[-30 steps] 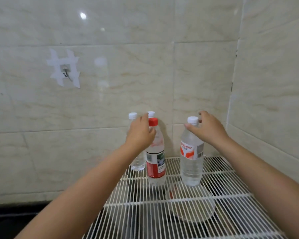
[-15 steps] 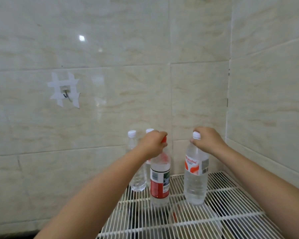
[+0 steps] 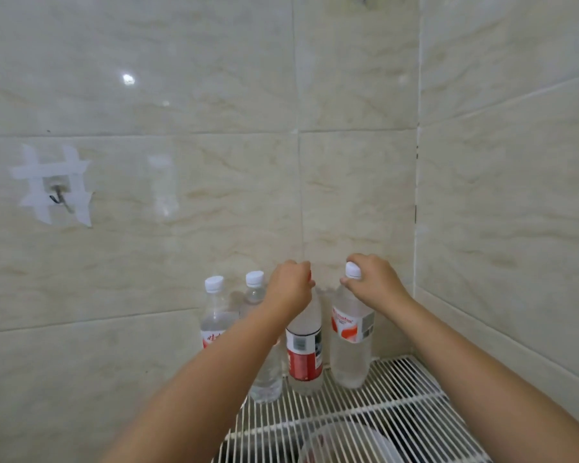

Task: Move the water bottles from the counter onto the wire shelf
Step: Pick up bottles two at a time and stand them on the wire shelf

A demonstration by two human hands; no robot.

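Observation:
Several clear water bottles stand upright at the back of the white wire shelf (image 3: 398,406), close to the tiled wall. My left hand (image 3: 290,287) is closed over the top of the red-label bottle (image 3: 304,355), hiding its cap. My right hand (image 3: 373,284) grips the neck of the white-capped bottle (image 3: 351,345) just to the right. Two more white-capped bottles (image 3: 214,315) (image 3: 255,292) stand to the left, partly hidden behind my left forearm.
Tiled walls meet in a corner right of the bottles. A taped wall hook (image 3: 56,192) hangs at the left. Under the wire shelf a round pale dish (image 3: 341,442) shows through the bars.
Both hands have closed down on the bottle tops. The two held bottles have shifted back toward the wall, closer to the other bottles. The camera has tilted up.

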